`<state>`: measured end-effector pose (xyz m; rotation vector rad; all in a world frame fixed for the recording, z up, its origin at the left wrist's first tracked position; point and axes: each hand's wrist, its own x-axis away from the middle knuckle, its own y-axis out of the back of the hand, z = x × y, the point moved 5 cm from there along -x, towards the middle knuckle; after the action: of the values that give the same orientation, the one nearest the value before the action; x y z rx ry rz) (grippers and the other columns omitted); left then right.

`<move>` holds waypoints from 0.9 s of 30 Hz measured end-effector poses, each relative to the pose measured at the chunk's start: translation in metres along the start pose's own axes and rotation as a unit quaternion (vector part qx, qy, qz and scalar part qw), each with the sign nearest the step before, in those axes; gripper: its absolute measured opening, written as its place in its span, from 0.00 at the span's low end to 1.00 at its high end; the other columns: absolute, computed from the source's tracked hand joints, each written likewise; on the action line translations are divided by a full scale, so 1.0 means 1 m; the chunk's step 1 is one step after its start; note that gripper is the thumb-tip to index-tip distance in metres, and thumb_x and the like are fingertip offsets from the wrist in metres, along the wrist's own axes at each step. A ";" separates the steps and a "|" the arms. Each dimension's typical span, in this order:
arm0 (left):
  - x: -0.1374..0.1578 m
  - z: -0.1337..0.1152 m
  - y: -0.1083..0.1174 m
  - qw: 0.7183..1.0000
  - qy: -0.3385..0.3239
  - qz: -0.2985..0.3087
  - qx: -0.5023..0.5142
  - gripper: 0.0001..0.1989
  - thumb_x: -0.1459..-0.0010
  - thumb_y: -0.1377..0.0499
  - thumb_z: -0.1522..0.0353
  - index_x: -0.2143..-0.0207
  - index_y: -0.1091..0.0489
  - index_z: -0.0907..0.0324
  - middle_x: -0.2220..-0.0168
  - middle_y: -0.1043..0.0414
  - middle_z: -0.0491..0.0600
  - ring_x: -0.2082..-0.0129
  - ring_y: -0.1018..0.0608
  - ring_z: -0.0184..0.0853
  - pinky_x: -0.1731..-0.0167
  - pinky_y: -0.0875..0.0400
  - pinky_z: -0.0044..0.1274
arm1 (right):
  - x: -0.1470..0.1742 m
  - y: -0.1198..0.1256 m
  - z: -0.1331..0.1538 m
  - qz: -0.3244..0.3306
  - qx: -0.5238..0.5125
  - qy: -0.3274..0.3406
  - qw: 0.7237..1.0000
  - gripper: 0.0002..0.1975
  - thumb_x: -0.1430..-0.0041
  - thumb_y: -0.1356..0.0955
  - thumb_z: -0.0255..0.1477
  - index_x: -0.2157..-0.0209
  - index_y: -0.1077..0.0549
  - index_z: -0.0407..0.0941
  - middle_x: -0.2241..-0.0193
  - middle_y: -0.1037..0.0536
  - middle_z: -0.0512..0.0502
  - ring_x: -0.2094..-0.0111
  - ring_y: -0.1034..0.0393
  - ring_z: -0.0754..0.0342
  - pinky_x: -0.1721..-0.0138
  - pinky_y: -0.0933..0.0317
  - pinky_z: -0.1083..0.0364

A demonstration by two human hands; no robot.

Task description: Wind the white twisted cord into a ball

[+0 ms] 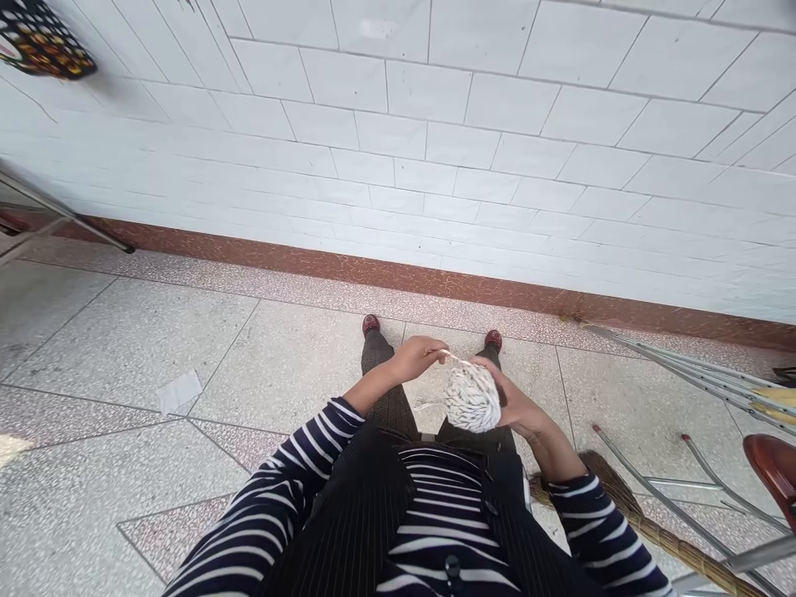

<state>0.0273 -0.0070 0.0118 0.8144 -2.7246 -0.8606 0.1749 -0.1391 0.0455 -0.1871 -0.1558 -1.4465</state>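
Note:
A ball of whitish, speckled yarn point(473, 400) is held in front of my waist. My right hand point(511, 400) cups it from the right side, with some fingers hidden behind the ball. To its left, my left hand point(420, 358) pinches a strand of the yarn point(455, 357), which runs from the fingertips to the top of the ball. Another thin loose strand point(429, 406) hangs at the ball's left side.
A white tiled wall point(429, 141) rises ahead over a speckled floor point(292, 356). White paper point(180, 391) lies left. On the right are a broom point(677, 543), metal-legged furniture point(647, 485) and folded metal frames point(684, 356). Another metal leg point(68, 211) stands far left.

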 end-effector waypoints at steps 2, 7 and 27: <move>0.004 0.009 -0.009 0.996 0.034 0.014 0.078 0.16 0.33 0.48 0.63 0.67 0.25 0.62 0.65 0.22 0.49 0.62 0.23 0.35 0.56 0.33 0.23 | 0.003 0.003 0.009 0.005 -0.065 0.012 0.998 0.59 0.72 0.20 0.54 0.37 0.40 0.51 0.39 0.33 0.37 0.41 0.35 0.38 0.43 0.38 0.42; 0.018 0.004 -0.038 0.983 0.063 0.065 0.157 0.15 0.34 0.47 0.63 0.61 0.23 0.62 0.61 0.21 0.48 0.61 0.24 0.34 0.57 0.33 0.23 | -0.005 0.011 0.023 -0.037 -0.149 0.040 0.987 0.61 0.69 0.21 0.49 0.33 0.46 0.57 0.35 0.37 0.41 0.39 0.36 0.36 0.45 0.35 0.39; 0.044 0.032 -0.055 0.958 0.132 0.078 0.241 0.15 0.32 0.49 0.62 0.54 0.30 0.63 0.72 0.24 0.46 0.75 0.23 0.30 0.67 0.31 0.21 | -0.005 0.032 0.052 -0.132 -0.026 0.099 0.986 0.47 0.59 0.21 0.39 0.38 0.41 0.56 0.38 0.35 0.40 0.39 0.36 0.36 0.44 0.36 0.38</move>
<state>0.0055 -0.0533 -0.0460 0.7116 -2.7306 -0.0390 0.2064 -0.1187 0.0944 -0.0651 0.0203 -1.7255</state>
